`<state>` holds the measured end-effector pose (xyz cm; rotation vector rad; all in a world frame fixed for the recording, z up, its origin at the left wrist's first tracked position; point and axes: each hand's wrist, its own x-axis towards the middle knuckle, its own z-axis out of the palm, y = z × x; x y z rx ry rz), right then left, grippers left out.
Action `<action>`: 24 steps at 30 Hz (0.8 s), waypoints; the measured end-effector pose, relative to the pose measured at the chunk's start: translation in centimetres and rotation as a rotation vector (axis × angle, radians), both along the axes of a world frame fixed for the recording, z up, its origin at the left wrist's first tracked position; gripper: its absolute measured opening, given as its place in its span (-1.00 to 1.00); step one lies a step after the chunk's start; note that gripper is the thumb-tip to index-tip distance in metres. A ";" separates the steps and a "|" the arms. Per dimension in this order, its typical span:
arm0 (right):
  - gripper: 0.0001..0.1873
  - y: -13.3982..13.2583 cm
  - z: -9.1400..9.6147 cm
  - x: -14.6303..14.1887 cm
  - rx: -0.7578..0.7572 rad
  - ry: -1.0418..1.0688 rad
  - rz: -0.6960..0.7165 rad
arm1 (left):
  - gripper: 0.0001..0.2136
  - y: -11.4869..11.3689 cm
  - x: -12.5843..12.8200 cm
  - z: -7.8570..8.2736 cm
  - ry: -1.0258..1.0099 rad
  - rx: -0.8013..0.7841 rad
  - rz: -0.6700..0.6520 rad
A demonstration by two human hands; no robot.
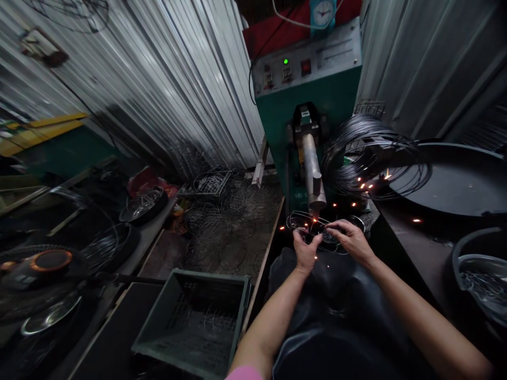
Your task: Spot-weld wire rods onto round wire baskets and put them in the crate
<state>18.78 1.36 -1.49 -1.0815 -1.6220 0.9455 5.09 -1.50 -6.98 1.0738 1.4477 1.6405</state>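
My left hand and my right hand both grip a small wire ring piece held under the steel electrode arm of a green spot-welding machine. Orange sparks fly out around the weld point between my hands. The fingers of both hands pinch the wire rim from either side. A black apron covers my lap below my forearms.
A bundle of dark wire hoops hangs right of the machine beside a large black pan. A grey plastic crate stands at lower left, with wire baskets piled on the floor behind it. Metal bowl at right.
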 end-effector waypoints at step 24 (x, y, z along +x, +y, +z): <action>-0.68 -0.8 -0.9 0.6 0.161 -0.158 -0.112 | -0.60 0.2 -1.7 0.9 -0.670 -0.168 0.095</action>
